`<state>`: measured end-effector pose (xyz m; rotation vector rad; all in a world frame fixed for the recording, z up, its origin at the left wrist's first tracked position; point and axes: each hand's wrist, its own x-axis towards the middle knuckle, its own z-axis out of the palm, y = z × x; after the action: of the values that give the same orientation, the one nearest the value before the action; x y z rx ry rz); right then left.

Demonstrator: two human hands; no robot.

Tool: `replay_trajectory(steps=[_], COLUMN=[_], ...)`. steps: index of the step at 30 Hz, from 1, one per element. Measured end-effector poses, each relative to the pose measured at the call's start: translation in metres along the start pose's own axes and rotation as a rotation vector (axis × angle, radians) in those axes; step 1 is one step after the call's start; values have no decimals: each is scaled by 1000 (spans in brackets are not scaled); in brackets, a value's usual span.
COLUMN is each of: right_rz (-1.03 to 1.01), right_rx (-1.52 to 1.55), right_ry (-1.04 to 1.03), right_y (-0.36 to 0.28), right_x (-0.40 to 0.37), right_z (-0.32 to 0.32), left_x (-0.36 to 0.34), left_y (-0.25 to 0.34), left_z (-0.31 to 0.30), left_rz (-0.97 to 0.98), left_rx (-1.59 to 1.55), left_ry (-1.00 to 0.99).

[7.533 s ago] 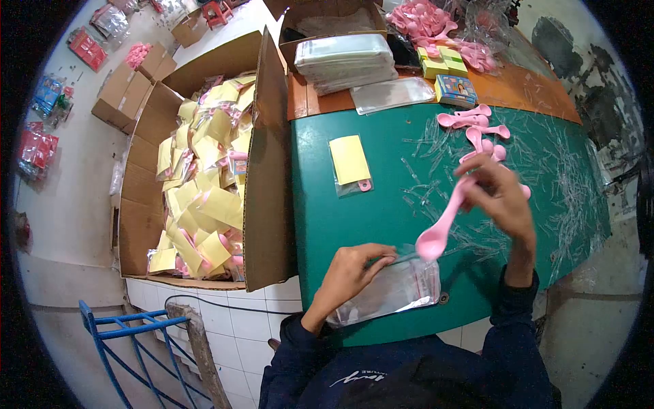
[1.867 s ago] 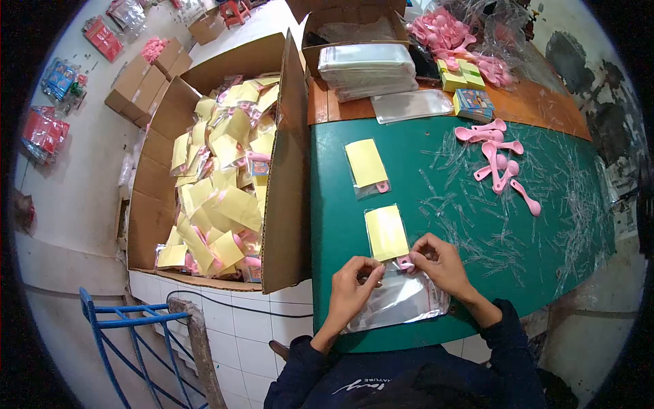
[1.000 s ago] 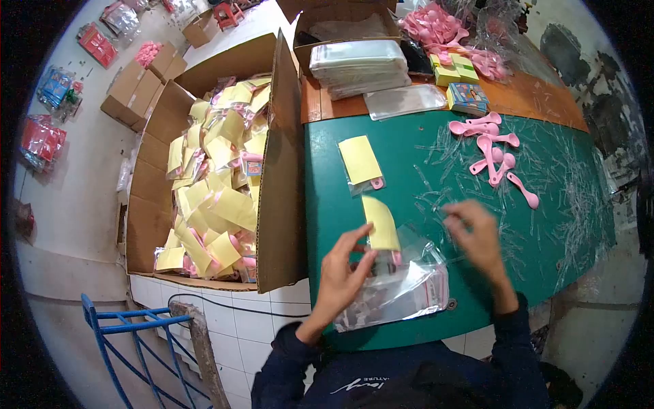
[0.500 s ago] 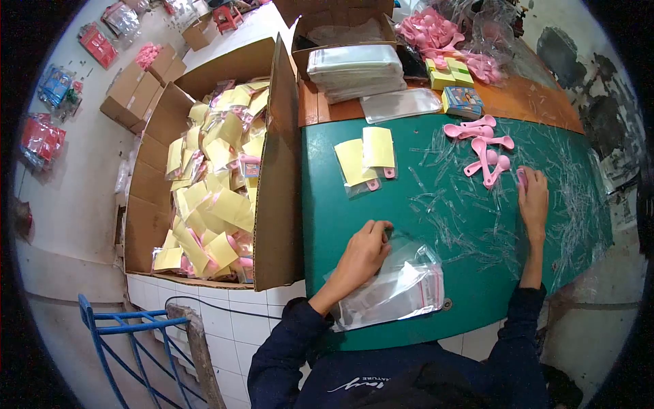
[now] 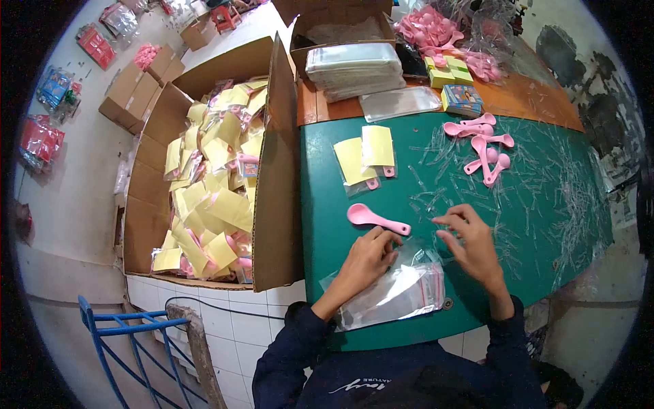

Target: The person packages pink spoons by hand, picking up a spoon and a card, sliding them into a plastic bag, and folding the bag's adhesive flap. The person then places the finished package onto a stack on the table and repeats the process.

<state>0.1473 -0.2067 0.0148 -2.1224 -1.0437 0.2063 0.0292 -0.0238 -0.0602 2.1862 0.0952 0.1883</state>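
Observation:
My left hand [image 5: 368, 264] rests on a pile of clear plastic bags [image 5: 402, 296] at the table's front edge. Its fingers are curled together at the top bag's upper edge. Just beyond its knuckles lies a pink measuring spoon [image 5: 378, 220], bowl to the left, handle pointing right. To the right of the bags, my right hand [image 5: 470, 245] hovers with thumb and fingers apart and nothing visible between them. Farther back is a small group of pink spoons [image 5: 484, 153]. Two packed bags with yellow cards [image 5: 378, 146] lie at the back left of the green table [image 5: 327, 252].
A large cardboard box [image 5: 279, 170] full of packed yellow-card bags stands left of the table. Behind are stacked clear bags [image 5: 354, 68], small card packs [image 5: 462, 100] and a heap of pink spoons [image 5: 429, 31]. Thin clear plastic strips [image 5: 572, 198] litter the right side.
My right hand has come left and nearer from beside the spoon group. A pink spoon now lies in front of my left hand, which has shifted slightly down.

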Motion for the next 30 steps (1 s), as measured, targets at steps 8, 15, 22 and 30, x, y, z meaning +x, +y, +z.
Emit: replay_trajectory(steps=[8,15,22,30], right_rz=[-356,-379,66,33], right_rx=[-129,-263,282,387], right_ry=[-191,-253,-113,196], right_y=[28,30,9,-13], right_x=[44,62,52,38], right_z=[48,70,10,-11], left_x=[-8,-14,-15,-8], left_y=[21,27,18,25], left_z=[-19,-38,-38,-40], left_rz=[-61,-248,-266,-340], left_rx=[-127,-468,-732,-757], left_ry=[36,19,15,3])
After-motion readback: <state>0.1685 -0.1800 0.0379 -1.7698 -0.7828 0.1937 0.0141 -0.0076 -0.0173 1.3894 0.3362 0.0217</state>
